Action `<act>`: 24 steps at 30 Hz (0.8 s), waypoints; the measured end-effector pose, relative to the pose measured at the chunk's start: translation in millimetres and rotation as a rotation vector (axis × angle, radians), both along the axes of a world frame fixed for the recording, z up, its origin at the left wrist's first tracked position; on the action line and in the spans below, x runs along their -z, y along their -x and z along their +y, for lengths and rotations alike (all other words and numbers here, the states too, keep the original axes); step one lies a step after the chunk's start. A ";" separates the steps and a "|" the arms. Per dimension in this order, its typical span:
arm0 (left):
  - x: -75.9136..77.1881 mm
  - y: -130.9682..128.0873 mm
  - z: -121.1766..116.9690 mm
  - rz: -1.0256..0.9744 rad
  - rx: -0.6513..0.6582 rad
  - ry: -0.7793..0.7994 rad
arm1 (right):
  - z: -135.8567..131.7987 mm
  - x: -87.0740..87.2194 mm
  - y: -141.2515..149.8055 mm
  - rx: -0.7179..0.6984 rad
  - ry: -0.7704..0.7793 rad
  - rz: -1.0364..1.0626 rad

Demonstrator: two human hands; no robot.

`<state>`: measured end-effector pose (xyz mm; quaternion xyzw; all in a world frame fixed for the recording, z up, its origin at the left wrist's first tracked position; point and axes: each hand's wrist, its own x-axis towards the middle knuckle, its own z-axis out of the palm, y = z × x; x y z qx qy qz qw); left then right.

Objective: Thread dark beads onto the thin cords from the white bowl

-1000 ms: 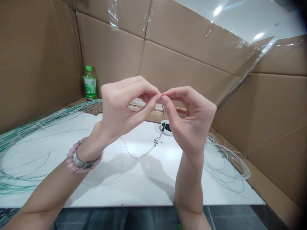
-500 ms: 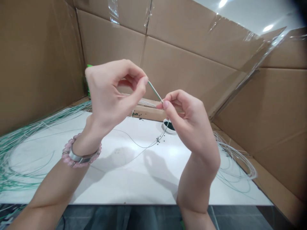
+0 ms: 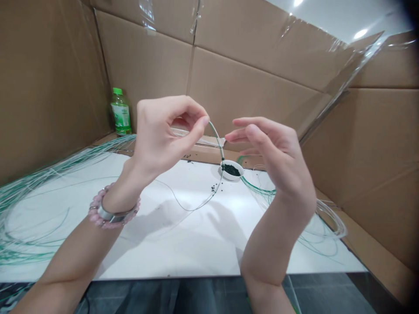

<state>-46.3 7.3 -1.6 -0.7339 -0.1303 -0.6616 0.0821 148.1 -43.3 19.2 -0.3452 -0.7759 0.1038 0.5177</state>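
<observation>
Between thumb and forefinger, my left hand pinches the end of a thin green-and-white wire pair, raised above the table. From the fingertips the wires arc right and down, with small dark pieces on them near the bowl, then loop back left over the table. My right hand is apart from the wires, its fingers spread and holding nothing. Behind the wires stands a small white bowl of tiny dark green pieces. More loose dark pieces lie in front of it.
A bundle of green and white wires covers the left side of the white table. Coiled wires lie at the right. A green-capped bottle stands back left. Cardboard walls enclose the table.
My right hand has let go of the wires and moved right, its fingers opening. My left hand has shifted slightly right and down. The wires now hang in a curve instead of being taut.
</observation>
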 end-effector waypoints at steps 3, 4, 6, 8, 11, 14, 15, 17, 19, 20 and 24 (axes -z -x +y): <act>0.7 -7.1 -10.4 0.008 0.034 0.060 | 2.4 4.7 14.4 -0.068 0.035 0.020; 1.4 -9.2 -12.7 0.007 0.056 0.070 | 2.9 6.3 19.5 -0.082 0.045 0.022; 3.3 -12.2 -12.3 0.003 0.100 0.095 | 4.2 9.0 26.8 -0.083 0.032 0.045; 5.9 -13.9 -4.3 -0.013 0.148 0.096 | 6.2 10.7 29.5 -0.052 -0.012 0.093; 10.5 -16.6 15.6 -0.015 0.251 0.085 | 9.1 11.1 27.8 -0.019 -0.055 0.142; 18.6 -23.0 33.7 -0.042 0.339 0.089 | 9.8 8.8 24.2 -0.013 -0.104 0.169; 23.6 -26.5 38.6 -0.052 0.351 0.116 | 9.6 7.6 23.0 -0.022 -0.127 0.181; 39.1 -35.3 47.9 0.003 0.310 0.248 | 9.0 5.5 20.9 -0.045 -0.171 0.201; 62.2 -45.5 57.0 0.229 0.190 0.448 | 7.7 4.1 19.2 -0.049 -0.222 0.223; 75.7 -50.3 61.4 0.433 0.115 0.534 | 6.7 3.6 18.6 -0.041 -0.239 0.228; 127.3 -63.1 72.6 0.829 0.110 0.647 | 0.1 2.6 17.7 0.017 -0.248 0.210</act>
